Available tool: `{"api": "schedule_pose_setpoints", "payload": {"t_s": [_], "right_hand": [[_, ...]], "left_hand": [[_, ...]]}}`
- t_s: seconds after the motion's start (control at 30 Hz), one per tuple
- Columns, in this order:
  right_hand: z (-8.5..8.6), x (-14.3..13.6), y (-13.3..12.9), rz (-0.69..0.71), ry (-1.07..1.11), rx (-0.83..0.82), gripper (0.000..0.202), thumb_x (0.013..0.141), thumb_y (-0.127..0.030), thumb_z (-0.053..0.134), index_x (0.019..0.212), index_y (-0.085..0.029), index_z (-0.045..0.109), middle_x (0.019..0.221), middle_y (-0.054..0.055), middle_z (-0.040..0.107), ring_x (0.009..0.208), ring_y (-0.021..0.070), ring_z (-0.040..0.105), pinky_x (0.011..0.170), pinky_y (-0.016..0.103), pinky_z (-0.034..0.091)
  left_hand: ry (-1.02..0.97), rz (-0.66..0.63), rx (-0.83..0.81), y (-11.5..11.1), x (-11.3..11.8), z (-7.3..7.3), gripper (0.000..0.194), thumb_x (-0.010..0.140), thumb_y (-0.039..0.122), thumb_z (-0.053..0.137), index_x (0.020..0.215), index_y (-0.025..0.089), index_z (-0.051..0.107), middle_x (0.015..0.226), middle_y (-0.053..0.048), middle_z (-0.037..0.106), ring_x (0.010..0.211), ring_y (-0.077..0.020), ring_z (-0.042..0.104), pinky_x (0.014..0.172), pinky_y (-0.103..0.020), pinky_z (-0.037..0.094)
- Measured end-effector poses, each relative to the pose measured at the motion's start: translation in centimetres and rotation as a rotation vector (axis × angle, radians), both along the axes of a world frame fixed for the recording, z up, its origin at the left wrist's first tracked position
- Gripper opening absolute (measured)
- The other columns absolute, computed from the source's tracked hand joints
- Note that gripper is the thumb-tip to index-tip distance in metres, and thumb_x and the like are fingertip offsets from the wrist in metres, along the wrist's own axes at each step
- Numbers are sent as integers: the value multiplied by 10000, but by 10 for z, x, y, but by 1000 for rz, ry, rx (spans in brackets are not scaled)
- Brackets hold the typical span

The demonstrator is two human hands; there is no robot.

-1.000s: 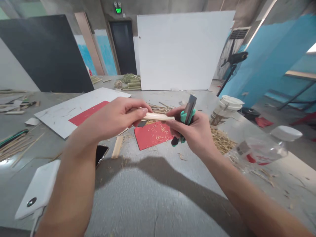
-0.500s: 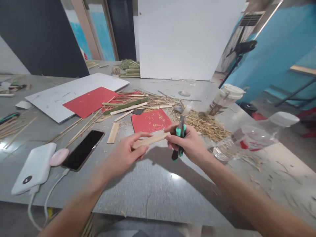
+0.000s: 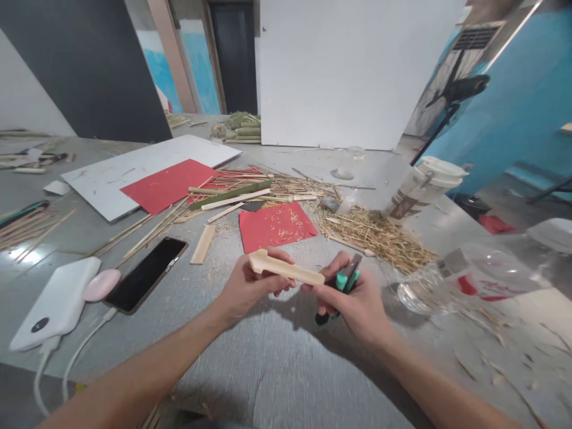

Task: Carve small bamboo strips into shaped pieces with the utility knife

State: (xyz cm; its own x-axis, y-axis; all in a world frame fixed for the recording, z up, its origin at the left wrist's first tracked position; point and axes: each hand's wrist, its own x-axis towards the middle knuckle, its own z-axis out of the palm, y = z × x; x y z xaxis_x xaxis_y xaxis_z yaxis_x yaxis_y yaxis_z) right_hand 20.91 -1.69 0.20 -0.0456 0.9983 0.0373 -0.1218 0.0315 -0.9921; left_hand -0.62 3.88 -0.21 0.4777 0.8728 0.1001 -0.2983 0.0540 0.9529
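Observation:
A pale bamboo strip [image 3: 288, 270], wider and notched at its left end, is tilted between my hands above the grey table. My left hand [image 3: 250, 283] is closed around the left part of it, with the thumb in front and fingers behind. My right hand [image 3: 351, 301] pinches the strip's right end. Tucked in that same hand is a green and black utility knife [image 3: 346, 280], its blade end pointing up and to the right. Just beyond the hands lies a red sheet [image 3: 277, 225] sprinkled with shavings.
A phone [image 3: 147, 274] and a white power bank [image 3: 56, 304] with cables lie at left. Straw [image 3: 379, 235], a clear bottle [image 3: 473, 277] and a white-lidded cup [image 3: 424, 185] are at right. Bamboo sticks [image 3: 236, 193] lie beyond, before a white panel [image 3: 339, 71].
The strip has come nearer to me and turned, now slanting down to the right with its notched end showing. The knife has tilted rightward in my right hand. My view has shifted slightly.

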Motion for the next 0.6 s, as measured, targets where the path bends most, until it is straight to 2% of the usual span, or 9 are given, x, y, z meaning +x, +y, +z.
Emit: {"api": "schedule_pose_setpoints", "payload": {"t_s": [0.13,0.3,0.5,0.6], "right_hand": [[2,-8,-12,60,5,-110,462,783,-394,930,851,-248,496,610,-73,666,450,109,621,436,196,471],[3,-8,-16,187,60,-181,422,804,-362,892,849,-243,490,660,-31,731,443,97,605,435,186,449],[3,-4,-11,166,54,-170,376,859,-392,850,859,-234,508,617,-39,697,449,84,579,453,182,462],[1,-2,-9,136,28,-154,377,896,-446,823,872,-231,514,620,-32,695,443,89,577,448,191,464]], "left_hand": [[-201,-33,-97,-3,10,-12,356,761,407,975,969,165,815,736,-4,665,602,-96,576,560,-214,450],[-281,-49,-159,-5,13,-8,348,804,464,942,922,163,815,865,-17,630,658,-82,560,590,-205,454],[-270,-99,-227,-7,10,-7,414,848,519,895,951,155,729,780,-61,705,676,-130,608,595,-207,457],[-280,-145,-260,-9,9,-7,412,940,559,780,993,164,674,691,-54,689,597,-132,574,547,-208,424]]}}
